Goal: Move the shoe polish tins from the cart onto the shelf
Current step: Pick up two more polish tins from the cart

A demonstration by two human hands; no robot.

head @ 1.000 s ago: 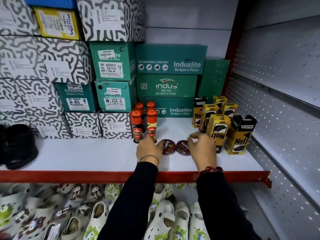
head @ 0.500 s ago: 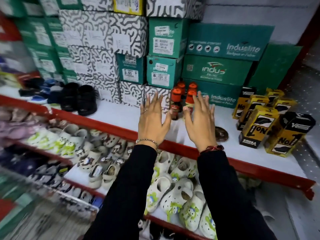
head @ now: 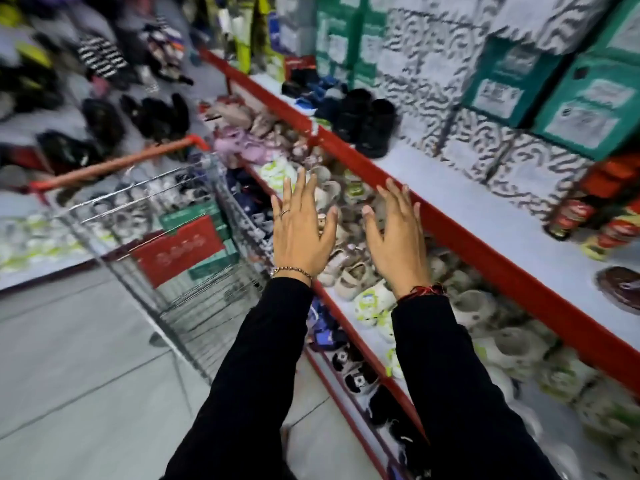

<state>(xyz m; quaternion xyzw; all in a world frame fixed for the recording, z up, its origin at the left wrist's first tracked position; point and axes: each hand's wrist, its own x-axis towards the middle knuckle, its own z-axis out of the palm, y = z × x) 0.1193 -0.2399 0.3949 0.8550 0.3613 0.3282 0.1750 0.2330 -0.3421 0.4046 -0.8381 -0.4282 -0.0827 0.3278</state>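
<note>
My left hand (head: 302,233) and my right hand (head: 396,240) are both empty, fingers spread, held in the air between the wire cart (head: 162,237) and the red-edged shelf (head: 460,233). One brown shoe polish tin (head: 621,287) lies on the white shelf at the far right edge of the view, well right of my right hand. The cart stands to the left of my left hand; red and green boxes (head: 187,249) show inside it. No tins are visible in the cart; the view is blurred.
Red-capped polish bottles (head: 588,209) stand on the shelf near the tin. Shoe boxes (head: 512,84) are stacked behind, black shoes (head: 367,123) sit further left. Small white and green clogs (head: 374,299) fill the lower shelf. Grey tiled floor (head: 79,375) lies bottom left.
My hands have let go of the two tins on the shelf and pulled back, open. The view has swung left, bringing the cart into sight.
</note>
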